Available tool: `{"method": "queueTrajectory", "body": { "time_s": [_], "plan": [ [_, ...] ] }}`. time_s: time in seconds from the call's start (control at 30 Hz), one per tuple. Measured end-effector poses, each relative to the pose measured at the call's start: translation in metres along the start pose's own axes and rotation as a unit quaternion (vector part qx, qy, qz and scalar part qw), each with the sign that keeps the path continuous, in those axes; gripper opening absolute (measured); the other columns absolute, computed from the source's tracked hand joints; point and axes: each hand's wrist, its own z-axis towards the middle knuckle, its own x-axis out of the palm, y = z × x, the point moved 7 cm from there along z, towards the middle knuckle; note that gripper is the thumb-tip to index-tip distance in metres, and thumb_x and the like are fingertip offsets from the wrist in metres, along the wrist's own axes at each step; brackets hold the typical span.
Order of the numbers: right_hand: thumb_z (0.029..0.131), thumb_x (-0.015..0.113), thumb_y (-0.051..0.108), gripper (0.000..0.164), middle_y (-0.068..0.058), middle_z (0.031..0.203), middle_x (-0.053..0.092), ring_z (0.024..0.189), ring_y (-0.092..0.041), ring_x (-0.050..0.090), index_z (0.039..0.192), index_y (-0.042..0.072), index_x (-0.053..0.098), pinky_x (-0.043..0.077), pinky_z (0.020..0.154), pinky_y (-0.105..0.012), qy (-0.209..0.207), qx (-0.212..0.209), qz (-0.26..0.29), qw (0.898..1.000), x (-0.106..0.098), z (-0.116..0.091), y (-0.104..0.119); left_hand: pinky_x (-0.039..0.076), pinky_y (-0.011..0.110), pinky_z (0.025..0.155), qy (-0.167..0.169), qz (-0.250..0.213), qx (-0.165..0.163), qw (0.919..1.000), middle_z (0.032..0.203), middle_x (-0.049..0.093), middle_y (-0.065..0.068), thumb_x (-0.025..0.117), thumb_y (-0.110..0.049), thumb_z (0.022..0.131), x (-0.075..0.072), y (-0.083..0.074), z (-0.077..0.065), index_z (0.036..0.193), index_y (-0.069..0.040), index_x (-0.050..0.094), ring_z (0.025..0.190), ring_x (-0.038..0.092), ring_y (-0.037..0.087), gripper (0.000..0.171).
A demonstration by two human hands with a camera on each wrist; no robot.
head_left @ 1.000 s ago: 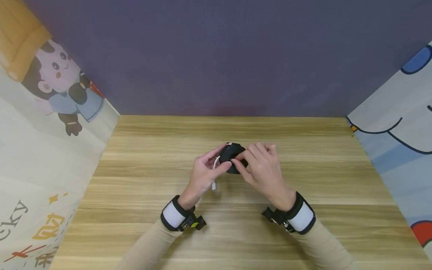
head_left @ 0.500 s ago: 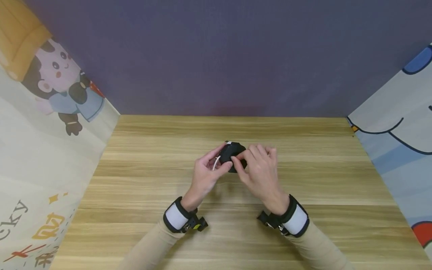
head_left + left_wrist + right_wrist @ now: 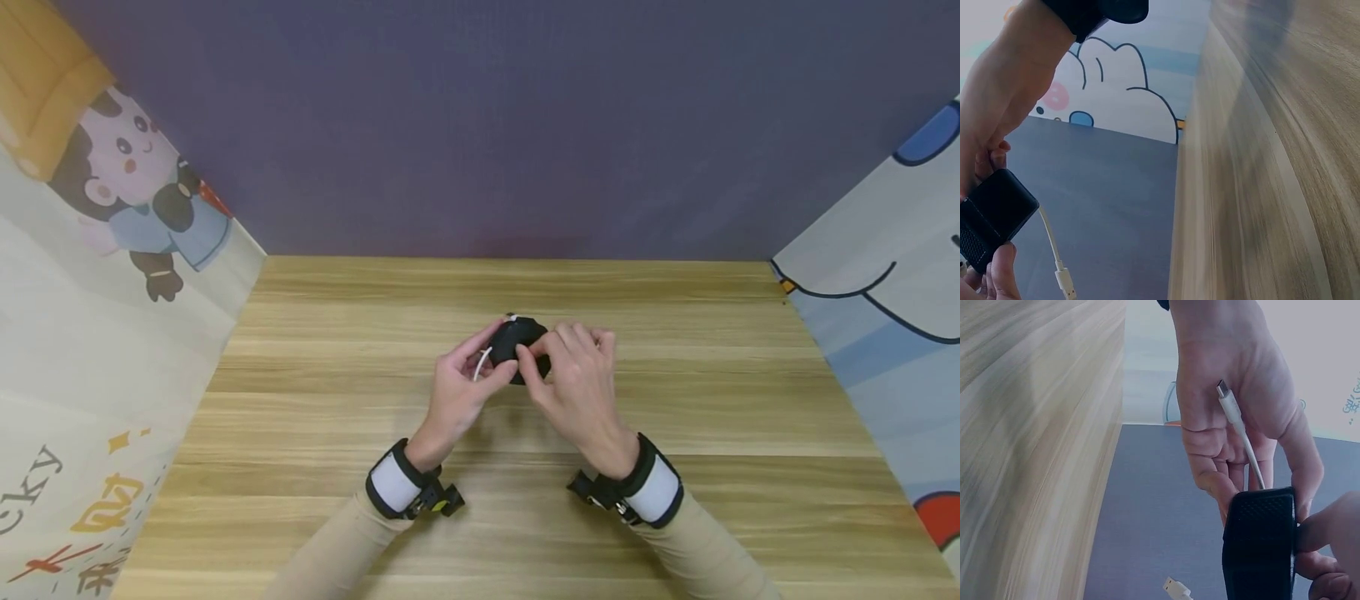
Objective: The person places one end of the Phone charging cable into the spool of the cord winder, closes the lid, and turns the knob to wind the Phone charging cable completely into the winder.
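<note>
A small black box-shaped item [image 3: 507, 337] with a stitched edge and a textured panel is held up between both hands, above the table. My left hand [image 3: 457, 390] grips its left side, thumb on the near face and fingers behind. With thumb and index finger, my right hand [image 3: 581, 383] pinches its right part. A white cable [image 3: 481, 363] comes out of the item. In the right wrist view its USB-C plug [image 3: 1229, 406] lies before the left palm. The USB-A plug [image 3: 1065, 281] dangles from the other side in the left wrist view.
The wooden table [image 3: 360, 308] spreads beneath both hands and meets a dark blue-grey panel [image 3: 510, 133] at the back. Cartoon-printed walls [image 3: 60, 333] stand at both sides. Each wrist wears a strap [image 3: 393, 479] with a small camera.
The right wrist has shifted slightly left and toward the body, and the left wrist slightly right. The white plug that hung below the left hand is now hidden in the head view.
</note>
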Motion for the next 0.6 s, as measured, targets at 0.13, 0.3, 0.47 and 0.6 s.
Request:
{"method": "queueTrajectory", "body": {
  "time_s": [0.13, 0.3, 0.47, 0.6],
  "plan": [
    [0.097, 0.067, 0.022, 0.026, -0.005, 0.071, 0.059, 0.071, -0.028, 0.055, 0.077, 0.007, 0.063, 0.033, 0.082, -0.053, 0.003, 0.001, 0.012, 1.0, 0.0008, 0.0001, -0.0009, 0.055, 0.015, 0.071, -0.004, -0.004, -0.008, 0.9999, 0.136, 0.064, 0.025, 0.074, 0.003, 0.089, -0.0011, 0.0, 0.0004, 0.142, 0.005, 0.058, 0.083, 0.063, 0.005, 0.056],
    [0.097, 0.069, 0.022, 0.024, -0.004, 0.073, 0.058, 0.071, -0.027, 0.053, 0.078, 0.007, 0.063, 0.032, 0.08, -0.052, 0.008, -0.024, 0.033, 0.999, 0.0013, 0.0008, -0.0023, 0.057, 0.017, 0.073, 0.001, -0.011, -0.024, 0.9996, 0.13, 0.066, 0.028, 0.073, 0.004, 0.089, -0.0033, 0.0003, 0.0019, 0.141, 0.005, 0.059, 0.089, 0.067, 0.006, 0.054],
    [0.105, 0.06, 0.029, 0.031, -0.006, 0.079, 0.059, 0.074, -0.027, 0.053, 0.083, 0.008, 0.066, 0.031, 0.078, -0.052, 0.02, -0.063, 0.046, 0.997, -0.0022, 0.0036, -0.004, 0.052, 0.013, 0.067, 0.001, -0.01, -0.042, 0.9991, 0.128, 0.067, 0.028, 0.072, 0.003, 0.09, -0.0075, 0.0029, 0.0031, 0.14, 0.004, 0.06, 0.083, 0.063, 0.004, 0.052],
    [0.103, 0.064, 0.027, 0.023, -0.006, 0.084, 0.06, 0.079, -0.027, 0.054, 0.089, 0.009, 0.069, 0.032, 0.078, -0.05, 0.042, -0.093, 0.048, 0.994, -0.005, 0.0059, -0.0053, 0.052, 0.013, 0.072, 0.009, -0.011, -0.049, 0.9987, 0.135, 0.064, 0.028, 0.071, 0.003, 0.09, -0.0092, 0.0025, 0.0039, 0.14, 0.005, 0.059, 0.093, 0.065, 0.006, 0.052]
  ]
}}
